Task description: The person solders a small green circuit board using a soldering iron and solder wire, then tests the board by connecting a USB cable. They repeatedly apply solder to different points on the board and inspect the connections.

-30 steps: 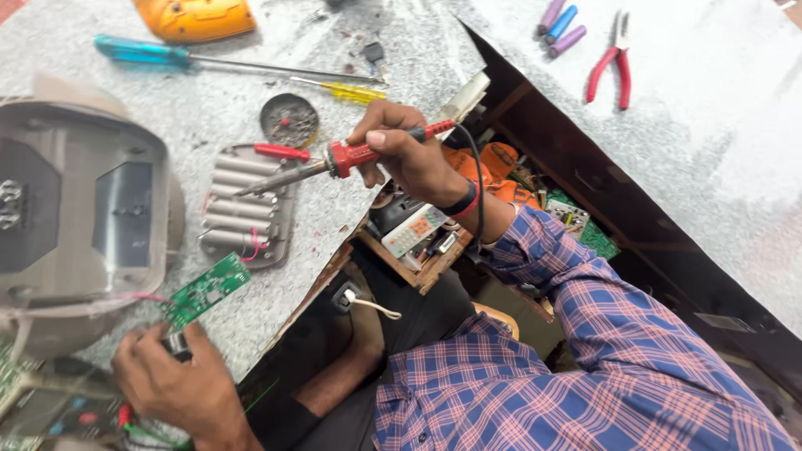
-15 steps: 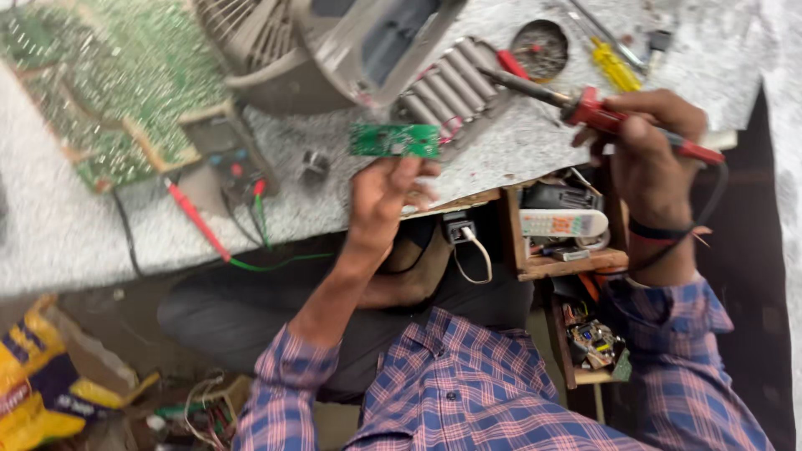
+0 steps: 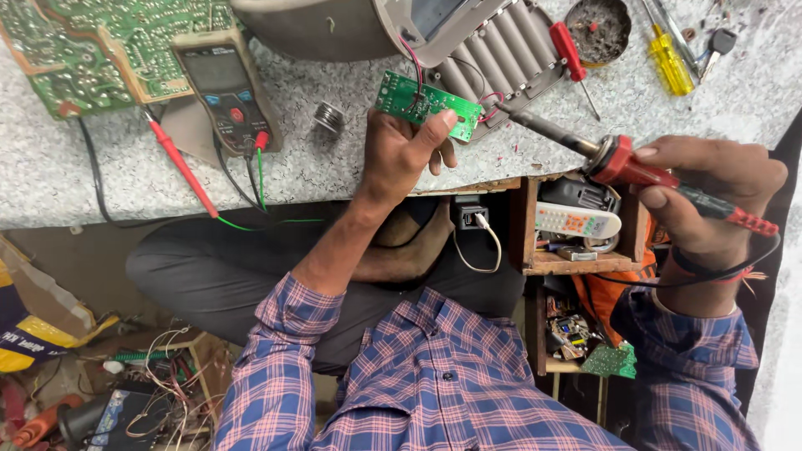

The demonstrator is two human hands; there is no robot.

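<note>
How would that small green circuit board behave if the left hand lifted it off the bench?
The small green circuit board looks thin and flat, so probably light and stiff. Thin wires run from it toward the grey casing, so they would likely tug back. The left hand pins one edge only, so it might pivot.

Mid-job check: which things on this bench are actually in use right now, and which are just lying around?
In use:
left hand holding small green circuit board
right hand gripping soldering iron

Lying about:
multimeter
large green board
yellow screwdriver
solder roll
</note>
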